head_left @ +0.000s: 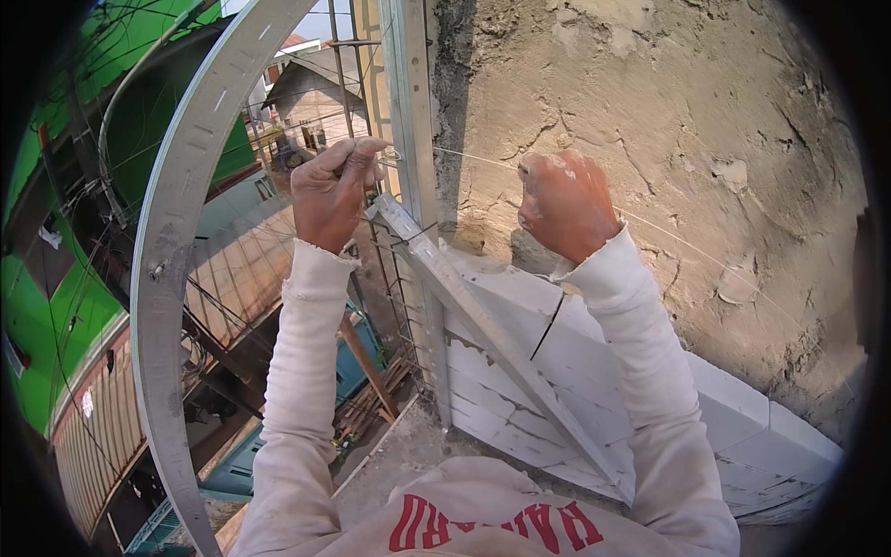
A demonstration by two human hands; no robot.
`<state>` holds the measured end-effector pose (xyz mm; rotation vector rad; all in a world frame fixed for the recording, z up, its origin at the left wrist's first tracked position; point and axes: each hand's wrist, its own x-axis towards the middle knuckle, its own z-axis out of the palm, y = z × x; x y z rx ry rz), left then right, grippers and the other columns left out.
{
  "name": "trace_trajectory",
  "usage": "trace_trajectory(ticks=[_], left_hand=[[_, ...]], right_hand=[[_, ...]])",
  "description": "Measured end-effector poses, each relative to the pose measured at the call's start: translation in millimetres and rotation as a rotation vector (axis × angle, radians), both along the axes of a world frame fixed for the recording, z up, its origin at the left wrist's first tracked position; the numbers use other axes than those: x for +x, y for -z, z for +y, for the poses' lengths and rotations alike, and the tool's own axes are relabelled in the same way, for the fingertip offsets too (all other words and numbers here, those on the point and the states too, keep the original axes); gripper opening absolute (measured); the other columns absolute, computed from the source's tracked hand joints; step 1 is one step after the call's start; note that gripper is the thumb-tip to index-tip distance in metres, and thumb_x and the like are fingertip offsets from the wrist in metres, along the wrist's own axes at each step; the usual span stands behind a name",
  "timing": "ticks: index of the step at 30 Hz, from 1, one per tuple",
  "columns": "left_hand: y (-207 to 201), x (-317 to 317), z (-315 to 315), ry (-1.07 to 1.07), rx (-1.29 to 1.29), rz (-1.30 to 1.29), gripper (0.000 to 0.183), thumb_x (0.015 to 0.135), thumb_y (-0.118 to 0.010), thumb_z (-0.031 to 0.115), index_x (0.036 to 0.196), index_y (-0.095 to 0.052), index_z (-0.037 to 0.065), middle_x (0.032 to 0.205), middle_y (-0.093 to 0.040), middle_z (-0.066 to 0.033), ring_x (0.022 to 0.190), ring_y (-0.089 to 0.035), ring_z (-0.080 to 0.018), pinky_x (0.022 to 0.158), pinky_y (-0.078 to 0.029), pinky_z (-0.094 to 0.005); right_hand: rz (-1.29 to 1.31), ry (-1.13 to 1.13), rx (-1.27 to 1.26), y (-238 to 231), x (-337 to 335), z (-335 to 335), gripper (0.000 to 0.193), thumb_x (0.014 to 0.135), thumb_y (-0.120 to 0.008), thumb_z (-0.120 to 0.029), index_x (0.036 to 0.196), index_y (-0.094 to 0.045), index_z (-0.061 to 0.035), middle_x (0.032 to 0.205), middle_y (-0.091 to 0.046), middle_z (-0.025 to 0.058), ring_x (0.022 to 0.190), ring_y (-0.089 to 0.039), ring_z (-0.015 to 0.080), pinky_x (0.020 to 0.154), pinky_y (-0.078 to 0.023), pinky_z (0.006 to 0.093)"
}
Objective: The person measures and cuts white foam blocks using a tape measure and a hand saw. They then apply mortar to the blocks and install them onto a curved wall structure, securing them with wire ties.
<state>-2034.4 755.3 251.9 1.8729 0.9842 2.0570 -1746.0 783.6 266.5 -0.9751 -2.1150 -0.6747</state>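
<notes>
A thin white string [475, 157] runs from the upright metal post [413, 111] to my right hand [568, 202]. That hand is closed in a fist around the string, which carries on past the wrist along the rough plastered wall. On the other side of the post, my left hand [336, 186] is pinched closed, with a thin strand at its fingertips beside the post. A slanted metal bar [506, 348] is tied to the post with dark wire, just below and between my hands.
A low wall of white blocks [520, 413] stands behind the slanted bar. At the left, a long metal bar [153, 269] rises close by. Beyond the edge lie a corrugated roof [93, 436], thin steel rods, overhead wires and loose timber [371, 371] far below.
</notes>
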Motion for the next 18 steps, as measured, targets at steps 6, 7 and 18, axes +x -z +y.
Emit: trace_trajectory(ticks=[6,7,18], left_hand=[[-4,-7,-17,0.000,0.011,-0.014,0.021,0.103,-0.066,0.016,0.106,-0.077,-0.002,0.075,-0.062,-0.0002,0.069,-0.055,-0.0071,0.064,-0.044,-0.0228],[-3,-6,-19,-0.001,0.029,-0.024,0.019,0.102,-0.068,0.015,0.104,-0.078,-0.001,0.073,-0.062,0.0000,0.067,-0.055,-0.0067,0.062,-0.044,-0.0231],[-8,12,-42,-0.103,0.040,0.066,0.017,0.098,-0.072,0.015,0.103,-0.079,0.001,0.072,-0.066,-0.0013,0.066,-0.058,-0.0078,0.061,-0.045,-0.0227]], right_hand=[[0.059,-0.086,0.007,4,-24,12,0.021,0.072,-0.071,-0.010,0.091,-0.066,-0.0022,0.091,-0.064,0.0198,0.088,-0.064,0.0380,0.077,-0.052,0.0488],[0.066,-0.103,0.007,3,-26,12,0.021,0.072,-0.071,-0.010,0.090,-0.065,-0.0019,0.092,-0.065,0.0202,0.089,-0.064,0.0381,0.078,-0.052,0.0489],[0.038,-0.092,0.045,-4,-41,20,0.021,0.074,-0.072,-0.013,0.088,-0.065,0.0002,0.081,-0.065,0.0197,0.091,-0.064,0.0369,0.079,-0.054,0.0485]])
